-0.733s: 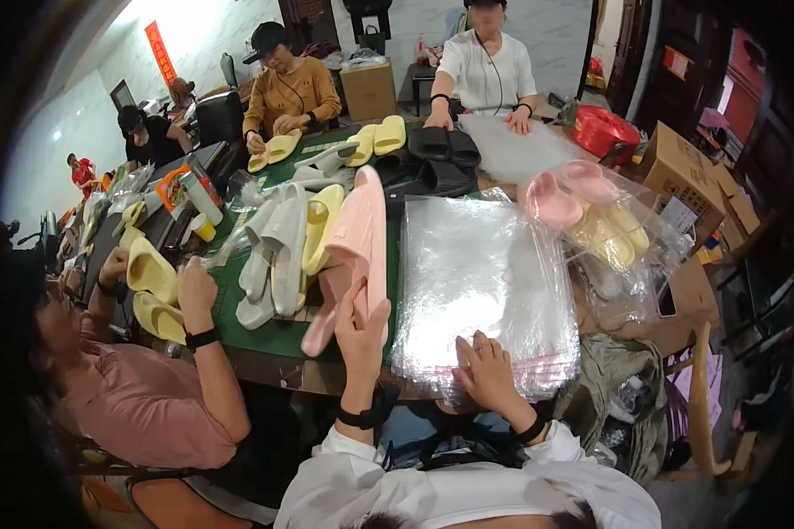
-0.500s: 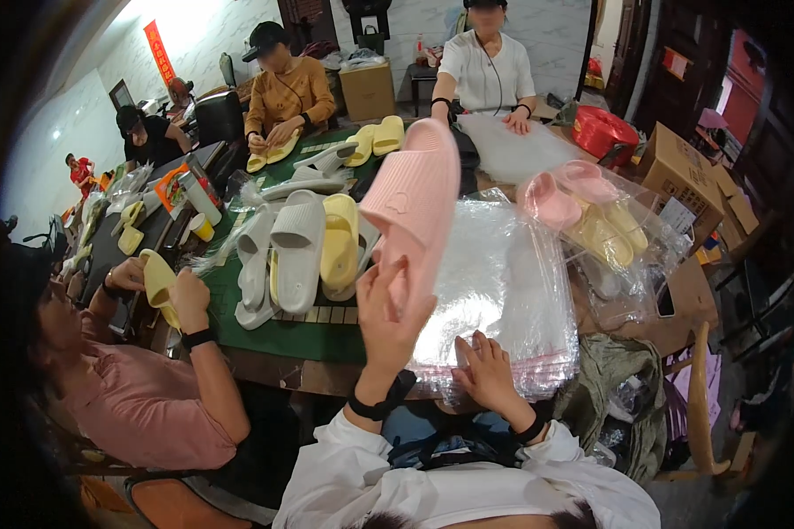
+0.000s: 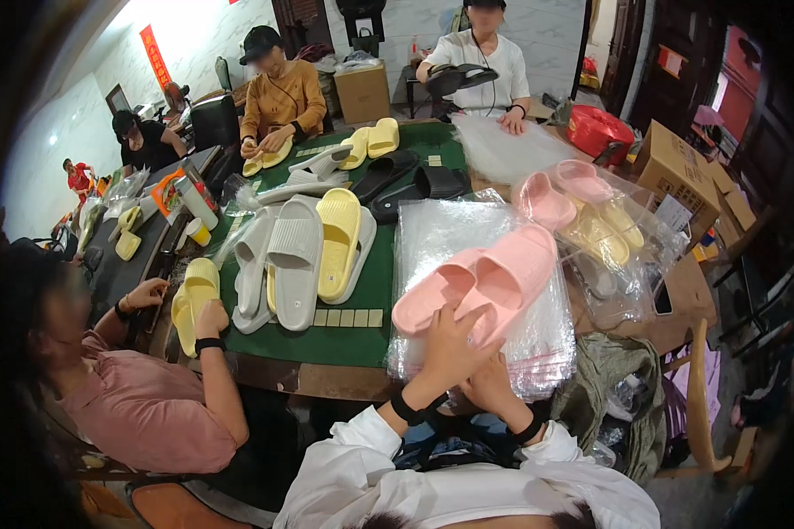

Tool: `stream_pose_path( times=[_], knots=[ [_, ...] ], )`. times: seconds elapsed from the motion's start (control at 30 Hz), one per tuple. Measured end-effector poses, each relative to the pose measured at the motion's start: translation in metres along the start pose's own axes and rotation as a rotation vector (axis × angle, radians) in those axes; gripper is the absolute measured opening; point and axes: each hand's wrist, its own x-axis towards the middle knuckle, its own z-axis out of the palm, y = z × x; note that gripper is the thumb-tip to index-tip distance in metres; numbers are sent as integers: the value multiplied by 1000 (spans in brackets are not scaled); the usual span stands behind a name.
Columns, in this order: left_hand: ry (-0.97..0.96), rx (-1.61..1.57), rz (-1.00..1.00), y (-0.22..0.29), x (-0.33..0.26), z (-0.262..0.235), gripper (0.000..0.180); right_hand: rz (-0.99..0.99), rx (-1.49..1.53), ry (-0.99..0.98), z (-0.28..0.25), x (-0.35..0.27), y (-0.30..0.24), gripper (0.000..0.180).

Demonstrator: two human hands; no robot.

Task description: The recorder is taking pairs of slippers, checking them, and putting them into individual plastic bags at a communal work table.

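Over the stack of clear plastic bags (image 3: 428, 256) I have a pair of pink slippers (image 3: 516, 264), one overlapping the other, toes pointing away to the right. My left hand (image 3: 457, 346) is closed on their heel ends. Beneath and behind my left wrist, my right hand (image 3: 490, 385) is at the near edge of the bags; its fingers are mostly hidden. Left of the stack, grey slippers (image 3: 296, 264) and a yellow slipper (image 3: 338, 247) lean together on the green mat (image 3: 344, 344). Beyond them lie black slippers (image 3: 386, 175).
On the right are bagged pink and yellow slippers (image 3: 622, 229), a cardboard box (image 3: 679, 172) and a red twine roll (image 3: 600, 132). Co-workers sit around the table; one at left touches yellow slippers (image 3: 196, 304), another across holds up dark slippers (image 3: 459, 79).
My left hand has swung the pink slippers down and right, from upright to over the bags. My right hand now sits partly behind it. The co-worker across has lifted dark slippers.
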Motion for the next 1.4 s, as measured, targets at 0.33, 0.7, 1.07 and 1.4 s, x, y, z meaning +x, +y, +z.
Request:
stream_pose_path(
  times=[0.33,0.7,1.07,1.4],
  knots=[
    [-252,117,58,-25,-22,-3,54,-45,-14,-15,-1,-1,2,37],
    [-240,187,70,-41,-32,16,56,-212,475,-537,-92,-6,-25,39],
    [-381,203,-27,-34,-41,21,63,2,188,87,-44,60,12,53],
    [-410,296,-19,-34,-44,22,75,252,106,-144,-42,101,8,71]
  ],
)
